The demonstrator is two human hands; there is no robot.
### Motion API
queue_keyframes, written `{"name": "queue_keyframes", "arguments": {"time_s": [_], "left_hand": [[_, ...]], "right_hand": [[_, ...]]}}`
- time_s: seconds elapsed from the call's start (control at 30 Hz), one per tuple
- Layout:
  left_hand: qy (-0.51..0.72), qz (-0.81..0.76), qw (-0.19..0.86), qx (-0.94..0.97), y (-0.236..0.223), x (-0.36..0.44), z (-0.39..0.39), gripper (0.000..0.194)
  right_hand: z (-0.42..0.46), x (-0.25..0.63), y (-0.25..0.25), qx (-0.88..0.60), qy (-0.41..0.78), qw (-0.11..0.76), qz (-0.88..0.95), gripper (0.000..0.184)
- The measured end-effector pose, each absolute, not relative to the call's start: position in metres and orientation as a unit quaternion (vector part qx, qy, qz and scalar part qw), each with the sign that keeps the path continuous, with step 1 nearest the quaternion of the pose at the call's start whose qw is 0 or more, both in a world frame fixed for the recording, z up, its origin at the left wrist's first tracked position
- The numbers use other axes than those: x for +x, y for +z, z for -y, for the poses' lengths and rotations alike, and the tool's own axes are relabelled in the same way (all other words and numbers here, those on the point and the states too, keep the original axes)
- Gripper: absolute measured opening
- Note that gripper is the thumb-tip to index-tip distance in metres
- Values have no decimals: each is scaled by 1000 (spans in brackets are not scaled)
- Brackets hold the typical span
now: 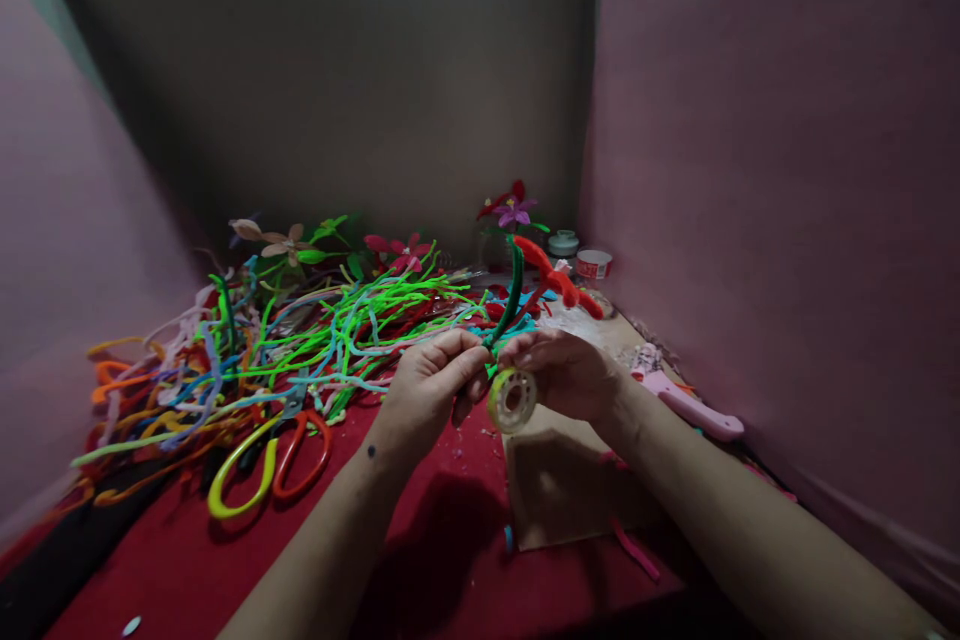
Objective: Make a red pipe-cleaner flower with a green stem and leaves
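My left hand is closed, thumb and fingers pinching the lower end of a pipe-cleaner flower. Its dark green stem or leaf curves up from the fingertips, and red fuzzy petals spread to the right. My right hand is curled close beside it, fingertips near the base of the stem. A roll of yellowish-green tape with a pale core hangs at the right fingers, which hold it. The exact contact between tape and stem is hidden by the fingers.
Loose pipe cleaners heap at the left, with red-and-yellow-handled scissors in front. Finished flowers stand behind. A pink glue gun lies right, near a brown board on red cloth. Pink walls flank both sides.
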State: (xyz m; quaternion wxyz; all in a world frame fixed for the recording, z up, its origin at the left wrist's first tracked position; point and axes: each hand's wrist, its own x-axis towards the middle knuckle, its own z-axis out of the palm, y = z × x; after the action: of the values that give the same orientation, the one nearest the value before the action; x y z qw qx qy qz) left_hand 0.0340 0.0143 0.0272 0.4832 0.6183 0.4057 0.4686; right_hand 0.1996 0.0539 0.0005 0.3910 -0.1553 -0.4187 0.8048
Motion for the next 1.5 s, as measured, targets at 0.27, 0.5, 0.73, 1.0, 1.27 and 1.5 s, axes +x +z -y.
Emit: {"name": "queue_keyframes", "arguments": {"time_s": [0.27,0.5,0.73,1.0,1.27,1.5], "left_hand": [[462,-435,350,689,26,32,-15,20],[453,-462,188,739,17,29,-18,18],[486,-470,90,731,15,34,-14,9],[488,-413,522,565,22,43,-10,22],[376,-235,793,419,14,30,-19,12],[318,-184,843,393,13,29,-19,14]], "right_hand": [[-43,195,7,-169,820,404,368,8],[-43,188,4,-217,770,451,395,14],[-30,184,12,-273,551,570,544,8],[-25,184,8,-294,219,658,657,8],[-40,186,5,-295,485,590,574,10],[-47,193,0,-263,628,486,548,22]]}}
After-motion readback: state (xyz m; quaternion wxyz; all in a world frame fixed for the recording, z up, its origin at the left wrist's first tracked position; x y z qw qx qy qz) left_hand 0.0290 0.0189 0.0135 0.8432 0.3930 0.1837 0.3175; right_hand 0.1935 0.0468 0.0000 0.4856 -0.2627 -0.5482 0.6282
